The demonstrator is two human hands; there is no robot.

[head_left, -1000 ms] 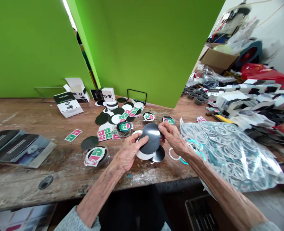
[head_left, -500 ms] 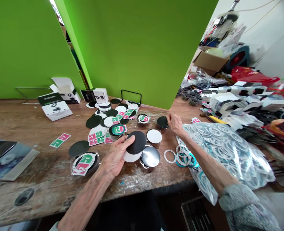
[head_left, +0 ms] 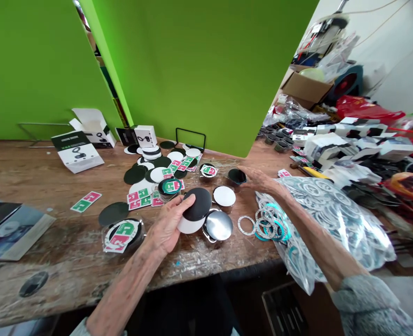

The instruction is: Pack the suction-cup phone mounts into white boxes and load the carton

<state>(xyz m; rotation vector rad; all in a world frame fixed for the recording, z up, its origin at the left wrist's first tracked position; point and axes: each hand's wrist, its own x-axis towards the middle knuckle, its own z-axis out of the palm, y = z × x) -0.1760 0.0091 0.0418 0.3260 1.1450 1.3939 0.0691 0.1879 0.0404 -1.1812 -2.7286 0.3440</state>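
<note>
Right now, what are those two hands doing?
Left hand holding black disc over white disc. Right hand open, beside dark round piece. Shiny disc close by.

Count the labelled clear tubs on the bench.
3: one tub at front left, one tub just past the left hand, one tub further back. Others may be hidden.

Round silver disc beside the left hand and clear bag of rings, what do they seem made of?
The round silver disc looks like polished metal: its face is mirror-bright, though coated plastic is possible. The clear bag looks like thin glossy plastic film, given its creases and highlights.
</note>
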